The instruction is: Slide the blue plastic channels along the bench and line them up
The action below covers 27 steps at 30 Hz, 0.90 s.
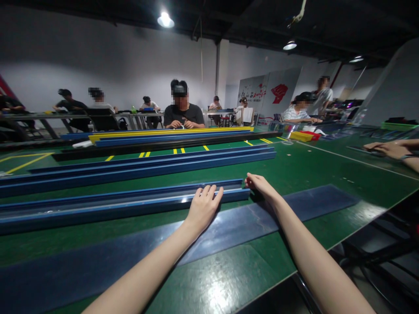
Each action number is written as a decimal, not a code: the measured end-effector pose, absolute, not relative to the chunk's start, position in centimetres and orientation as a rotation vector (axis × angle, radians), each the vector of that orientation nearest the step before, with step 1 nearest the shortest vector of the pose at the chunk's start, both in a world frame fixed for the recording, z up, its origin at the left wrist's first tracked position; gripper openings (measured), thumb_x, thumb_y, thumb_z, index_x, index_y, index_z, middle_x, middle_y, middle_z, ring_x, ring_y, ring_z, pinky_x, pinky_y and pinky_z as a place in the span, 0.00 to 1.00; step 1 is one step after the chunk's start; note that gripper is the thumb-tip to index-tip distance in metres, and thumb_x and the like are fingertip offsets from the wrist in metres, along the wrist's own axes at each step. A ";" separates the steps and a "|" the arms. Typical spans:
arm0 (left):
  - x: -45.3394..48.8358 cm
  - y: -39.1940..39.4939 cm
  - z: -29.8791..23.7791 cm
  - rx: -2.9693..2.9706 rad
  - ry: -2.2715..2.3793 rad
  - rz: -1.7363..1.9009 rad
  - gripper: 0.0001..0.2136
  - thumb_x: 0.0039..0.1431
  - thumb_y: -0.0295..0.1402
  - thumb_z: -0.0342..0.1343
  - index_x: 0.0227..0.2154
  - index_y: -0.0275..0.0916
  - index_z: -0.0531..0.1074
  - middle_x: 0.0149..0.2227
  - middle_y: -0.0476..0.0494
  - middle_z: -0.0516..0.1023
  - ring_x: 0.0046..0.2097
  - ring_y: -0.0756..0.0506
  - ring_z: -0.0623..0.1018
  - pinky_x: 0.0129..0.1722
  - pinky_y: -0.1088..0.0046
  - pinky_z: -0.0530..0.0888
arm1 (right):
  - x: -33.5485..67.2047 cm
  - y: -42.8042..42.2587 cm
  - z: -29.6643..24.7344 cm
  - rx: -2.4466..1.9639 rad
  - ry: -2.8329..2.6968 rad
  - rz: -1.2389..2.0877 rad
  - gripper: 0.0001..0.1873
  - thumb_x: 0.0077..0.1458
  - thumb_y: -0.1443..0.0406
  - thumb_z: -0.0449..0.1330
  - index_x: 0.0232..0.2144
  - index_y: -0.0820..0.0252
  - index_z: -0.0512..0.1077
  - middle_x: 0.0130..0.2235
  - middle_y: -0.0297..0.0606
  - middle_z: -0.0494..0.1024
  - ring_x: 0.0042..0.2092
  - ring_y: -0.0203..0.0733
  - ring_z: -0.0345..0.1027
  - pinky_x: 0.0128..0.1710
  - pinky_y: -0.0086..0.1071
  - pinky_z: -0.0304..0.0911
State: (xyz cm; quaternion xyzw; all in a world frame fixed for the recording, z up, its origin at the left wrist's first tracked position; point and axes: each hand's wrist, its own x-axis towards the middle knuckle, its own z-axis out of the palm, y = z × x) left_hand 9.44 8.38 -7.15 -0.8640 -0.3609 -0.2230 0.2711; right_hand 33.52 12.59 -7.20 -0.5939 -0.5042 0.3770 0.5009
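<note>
A long blue channel rail lies across the green table in front of me. My left hand rests on its near wall close to the right end, fingers laid over the edge. My right hand touches the rail's right end with its fingertips. A flat dark blue strip lies on the table under both forearms, nearer to me than the rail.
More blue rails and a yellow one lie further back on the green table. A person sits opposite; another person's hands rest at the right. A red and yellow tray stands beyond. The table edge runs along my right.
</note>
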 end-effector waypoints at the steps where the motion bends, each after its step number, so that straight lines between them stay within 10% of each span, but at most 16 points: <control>1: 9.4 8.4 -7.1 -2.324 -0.971 -0.602 0.16 0.58 0.27 0.44 0.49 0.38 0.63 0.47 0.39 0.69 0.47 0.42 0.68 0.42 0.65 0.65 | 33.5 12.6 -7.2 -1.435 -1.228 0.908 0.19 0.43 0.51 0.55 0.17 0.61 0.65 0.18 0.33 0.65 0.22 0.32 0.59 0.25 0.27 0.56; 27: 9.5 8.4 -7.3 -2.330 -1.001 -0.619 0.14 0.54 0.27 0.47 0.44 0.36 0.66 0.41 0.40 0.72 0.41 0.43 0.71 0.40 0.65 0.65 | 33.4 11.9 -6.4 -1.438 -1.390 0.840 0.12 0.35 0.57 0.59 0.16 0.60 0.65 0.20 0.32 0.68 0.23 0.31 0.59 0.25 0.28 0.54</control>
